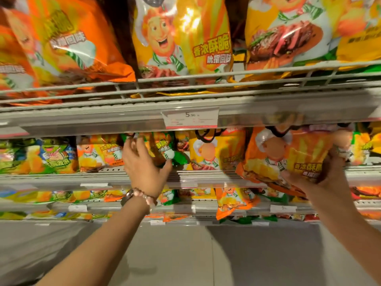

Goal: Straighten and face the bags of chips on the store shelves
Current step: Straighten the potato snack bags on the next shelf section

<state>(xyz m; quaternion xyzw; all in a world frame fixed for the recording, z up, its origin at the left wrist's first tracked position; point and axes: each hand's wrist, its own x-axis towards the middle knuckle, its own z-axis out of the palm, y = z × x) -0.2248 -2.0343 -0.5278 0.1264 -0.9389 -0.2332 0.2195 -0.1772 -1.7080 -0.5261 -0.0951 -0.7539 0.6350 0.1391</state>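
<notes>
Two bare forearms, no sleeves in sight. On the wrist at lower centre of the frame, a bracelet (142,196) of pale pink beads with a darker brown section. Other wrist unadorned.

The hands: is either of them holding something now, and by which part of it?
The right hand grips an orange chip bag at its lower right corner. The left hand reaches toward a green bag with fingers spread, holding nothing.

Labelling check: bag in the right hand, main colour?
Orange bag with a cartoon chef and yellow lettering, gripped by the right hand; head view.
</notes>
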